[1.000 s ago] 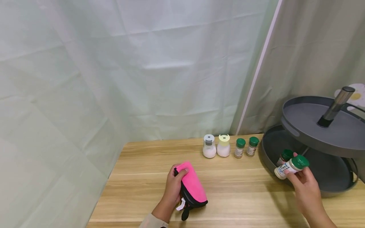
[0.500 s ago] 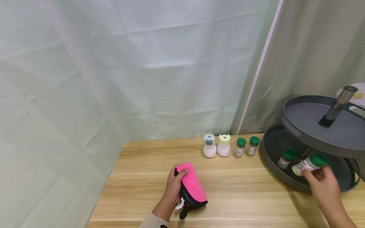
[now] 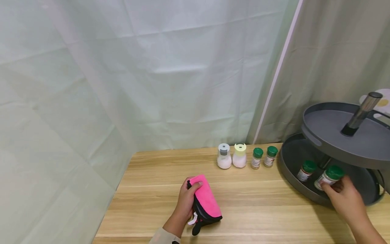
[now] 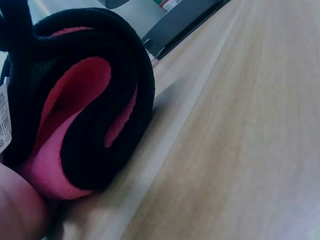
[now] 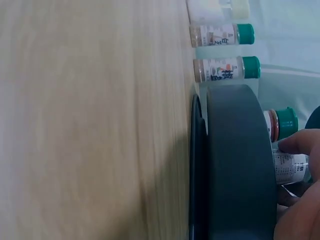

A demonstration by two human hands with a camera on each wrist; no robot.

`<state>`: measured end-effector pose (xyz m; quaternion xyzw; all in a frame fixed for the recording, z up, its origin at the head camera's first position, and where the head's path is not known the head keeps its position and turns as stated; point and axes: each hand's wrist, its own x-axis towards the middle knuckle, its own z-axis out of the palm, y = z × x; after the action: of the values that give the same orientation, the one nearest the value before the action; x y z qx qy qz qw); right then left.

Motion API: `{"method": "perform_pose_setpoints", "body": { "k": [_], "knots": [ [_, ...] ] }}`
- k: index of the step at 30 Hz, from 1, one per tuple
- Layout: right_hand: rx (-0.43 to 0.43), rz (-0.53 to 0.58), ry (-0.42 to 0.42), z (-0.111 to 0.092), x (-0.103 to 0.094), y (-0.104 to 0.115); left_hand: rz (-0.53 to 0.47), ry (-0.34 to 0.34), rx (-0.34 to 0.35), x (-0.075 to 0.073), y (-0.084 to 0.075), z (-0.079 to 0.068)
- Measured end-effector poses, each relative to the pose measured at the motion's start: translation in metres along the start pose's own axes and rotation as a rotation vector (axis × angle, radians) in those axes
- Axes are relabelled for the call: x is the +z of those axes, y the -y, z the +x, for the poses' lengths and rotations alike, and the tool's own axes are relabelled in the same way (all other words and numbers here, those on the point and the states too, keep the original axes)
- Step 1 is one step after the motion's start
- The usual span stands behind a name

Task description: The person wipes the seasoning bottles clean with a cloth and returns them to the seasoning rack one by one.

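Observation:
My left hand [image 3: 184, 200] grips a folded pink cloth with black edging [image 3: 207, 198], held at the middle of the wooden table. In the left wrist view its rolled layers and a white tag show at close range. At the right, my right hand [image 3: 347, 196] pinches a green-capped spice jar [image 3: 326, 178] inside the lower tier of a dark grey two-tier rack [image 3: 287, 169]. That jar leans slightly; the rack wall hides its base in the right wrist view. Beside it in the same tier stands another green-capped jar [image 3: 306, 170], apart from my fingers.
Two white shakers, one grey-topped [image 3: 224, 156] and one yellow-topped [image 3: 239, 156], stand at the table's back edge. Right of them are two more green-capped jars [image 3: 257, 158]. The rack's upper tier [image 3: 332, 122] overhangs the lower one, with a metal post [image 3: 362, 113] through it. Pale curtains hang behind.
My right hand has carried the spice jar rightward into the lower tier, and the jar has tipped from strongly slanted to nearly upright. The left hand and cloth have hardly moved.

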<state>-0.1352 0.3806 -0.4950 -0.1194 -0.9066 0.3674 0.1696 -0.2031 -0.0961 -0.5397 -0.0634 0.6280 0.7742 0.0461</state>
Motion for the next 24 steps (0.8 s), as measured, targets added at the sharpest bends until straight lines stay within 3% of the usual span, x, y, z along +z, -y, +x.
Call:
{"method": "perform_pose_setpoints", "body": {
  "k": [13,24],
  "knots": [
    [0.016,-0.103,0.108,0.004,0.012,0.016,0.0,0.006,-0.007,0.001,-0.001,-0.001],
    [-0.058,-0.172,0.185,0.015,0.019,0.024,0.003,0.011,-0.001,0.0,0.0,0.0]
  ]
}}
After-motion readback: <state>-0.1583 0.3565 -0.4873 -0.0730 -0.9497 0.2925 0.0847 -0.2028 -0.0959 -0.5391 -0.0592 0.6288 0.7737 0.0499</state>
